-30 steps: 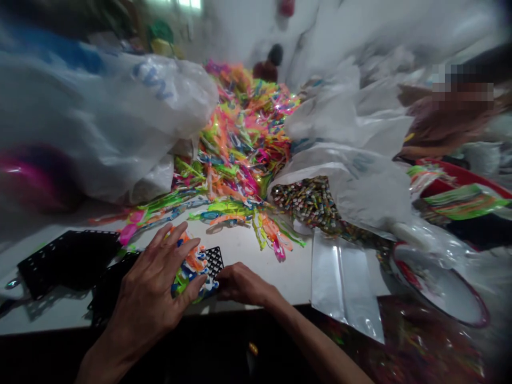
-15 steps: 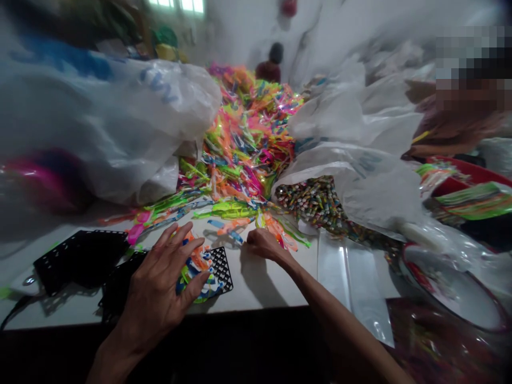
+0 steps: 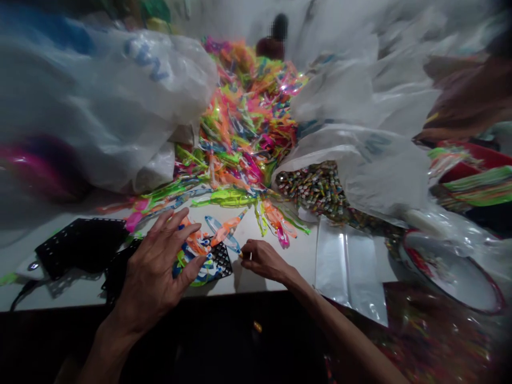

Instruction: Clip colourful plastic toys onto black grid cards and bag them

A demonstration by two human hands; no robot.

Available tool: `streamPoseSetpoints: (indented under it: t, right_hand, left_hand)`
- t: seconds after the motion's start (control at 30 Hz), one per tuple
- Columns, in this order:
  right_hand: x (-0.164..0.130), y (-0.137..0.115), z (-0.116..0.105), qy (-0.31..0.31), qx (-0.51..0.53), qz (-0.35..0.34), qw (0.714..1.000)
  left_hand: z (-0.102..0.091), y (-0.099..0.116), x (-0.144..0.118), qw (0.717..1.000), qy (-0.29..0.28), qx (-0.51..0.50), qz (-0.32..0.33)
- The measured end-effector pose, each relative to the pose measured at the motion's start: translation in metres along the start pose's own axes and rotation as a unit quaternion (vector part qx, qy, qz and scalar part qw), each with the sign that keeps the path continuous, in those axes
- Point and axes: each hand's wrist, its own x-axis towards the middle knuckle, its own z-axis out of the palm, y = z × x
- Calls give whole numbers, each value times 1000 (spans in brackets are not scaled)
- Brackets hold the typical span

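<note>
My left hand [image 3: 158,264] rests over a small black perforated tray [image 3: 224,260], fingers spread and thumb apart. Under its fingers and thumb lies a cluster of colourful plastic pieces [image 3: 206,271], blue, white, green and orange, partly hidden by the hand. My right hand [image 3: 264,260] is closed in a pinch just right of the tray. At its fingertips is the end of a slim clear-blue plastic piece [image 3: 233,244]. An orange plastic piece [image 3: 224,230] lies crossed over the blue one. Their exact kind is too blurred to tell.
A big heap of neon plastic pieces [image 3: 248,128] rises behind, between white plastic bags [image 3: 160,101]. Small patterned parts [image 3: 314,186] spill from a bag on the right. Clear sleeves [image 3: 348,266], a white basin [image 3: 460,277], black perforated trays [image 3: 80,248] and another person [image 3: 272,45] are visible.
My right hand has drawn nearer the table's front edge, and the blue piece's end has come with it. My left hand stays over the tray. A small orange bit now shows below the edge.
</note>
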Motion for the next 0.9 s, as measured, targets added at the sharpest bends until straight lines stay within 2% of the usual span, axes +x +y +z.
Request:
streamPoseSetpoints:
  t: [0.1,0.17,0.2,0.27,0.33,0.43,0.57,0.7,0.8,0.9]
  right_hand:
    - [2,-3,-4,71,-42,41,996]
    - [5,-3,-3,111,-6,68,991]
    - [6,-2,-2,113,36,61,991]
    - [9,-3,4,76,148,2,986]
    - [13,-3,12,25,251,-53,966]
    - [21,-3,24,-8,310,-59,949]
    - [26,-4,26,-21,254,-73,964]
    - [25,-23,17,-47,74,-128,988]
    - [29,-37,12,-74,-49,-149,985]
    - [35,-34,4,-128,-31,-157,979]
  left_hand:
    - [-1,1,1,1000,-3,-3,-4]
    - [-2,1,1,1000,-5,-6,-3]
    - [-2,1,1,1000,-5,-7,-3]
    - [-2,2,1,1000,-4,-9,-3]
    - [-2,1,1,1000,-5,-10,-2]
    - [-2,1,0,1000,-8,-12,-1]
    - [-2,0,0,1000,-10,-15,-2]
    - [-3,0,0,1000,-23,-15,-4]
    - [-4,1,2,998,-63,10,29]
    - [-5,0,2,995,-75,19,58]
